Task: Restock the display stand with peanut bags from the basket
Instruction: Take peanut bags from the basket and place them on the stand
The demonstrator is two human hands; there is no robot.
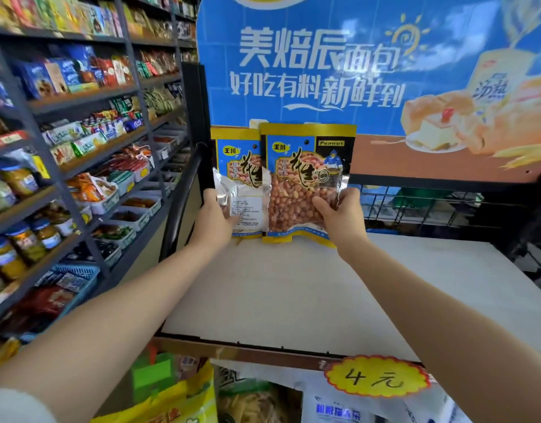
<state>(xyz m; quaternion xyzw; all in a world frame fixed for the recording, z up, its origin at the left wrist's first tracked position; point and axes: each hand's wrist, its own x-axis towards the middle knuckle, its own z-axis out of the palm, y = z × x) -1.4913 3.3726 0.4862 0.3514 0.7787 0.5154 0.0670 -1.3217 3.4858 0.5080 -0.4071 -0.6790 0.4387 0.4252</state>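
Two yellow-and-blue peanut bags stand upright at the back left of the display stand's white shelf (293,300). My left hand (215,222) grips the lower part of the left bag (235,166), which sits partly behind the other. My right hand (339,216) grips the bottom right of the front bag (305,178), whose clear window shows the peanuts. Both bags lean against the blue bread poster (354,71) behind the shelf. The basket is not in view.
Grey store shelves (80,99) packed with snacks, jars and trays run along the left. A yellow price tag (377,378) hangs on the stand's front edge, with packaged goods below it. A black wire rack (415,206) sits behind the stand at right.
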